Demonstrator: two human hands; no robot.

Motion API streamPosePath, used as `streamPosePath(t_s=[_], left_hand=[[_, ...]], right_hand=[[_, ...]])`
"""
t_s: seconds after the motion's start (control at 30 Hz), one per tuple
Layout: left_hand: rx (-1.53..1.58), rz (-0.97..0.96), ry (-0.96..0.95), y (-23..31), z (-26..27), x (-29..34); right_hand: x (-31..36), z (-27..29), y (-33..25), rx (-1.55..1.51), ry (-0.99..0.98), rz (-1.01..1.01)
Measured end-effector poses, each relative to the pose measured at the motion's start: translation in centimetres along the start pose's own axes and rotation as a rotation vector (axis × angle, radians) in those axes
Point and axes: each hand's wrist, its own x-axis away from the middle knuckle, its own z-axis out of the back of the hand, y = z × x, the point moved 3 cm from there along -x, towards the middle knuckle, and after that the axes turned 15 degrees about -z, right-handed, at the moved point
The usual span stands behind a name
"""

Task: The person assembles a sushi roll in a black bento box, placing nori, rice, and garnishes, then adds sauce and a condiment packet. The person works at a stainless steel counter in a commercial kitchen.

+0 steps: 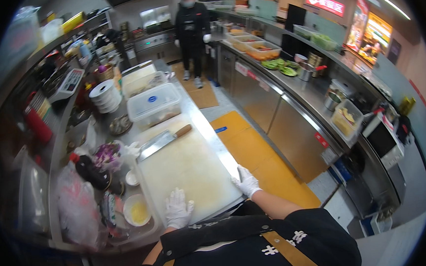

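Note:
A large white cutting board (195,159) lies on the steel worktable in front of me. My left hand (179,208), in a white glove, rests flat on its near left part with the fingers apart. At the table's right edge is my right hand (246,182), also gloved, its fingers spread against the edge near the board's corner. Neither hand shows anything held. Toward the far end of the board lies a cleaver (157,145), its wooden handle pointing right and away from me.
Beyond the board stands a lidded plastic box (154,105). On the left are a dark bottle (91,171), a bowl with yellow contents (137,211) and stacked white bowls (105,96). A masked person (192,33) stands in the aisle. A steel counter (288,85) with food tubs runs along the right.

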Motion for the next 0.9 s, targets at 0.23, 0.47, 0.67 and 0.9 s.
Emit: streamPosePath(t_s=[0.23, 0.47, 0.67, 0.9], left_hand=[[-0.008, -0.012, -0.003, 0.00, 0.40, 0.02], [-0.017, 0.005, 0.011, 0.05, 0.30, 0.11], [-0.003, 0.016, -0.005, -0.09, -0.03, 0.09], [-0.017, 0.009, 0.004, -0.03, 0.00, -0.06]], right_hand=[[-0.08, 0.06, 0.16, -0.004, 0.027, 0.060], [0.16, 0.27, -0.30, -0.045, -0.006, -0.009], [0.35, 0.56, -0.23, -0.085, -0.022, 0.005], [0.04, 0.12, 0.09, -0.071, -0.018, 0.009]])
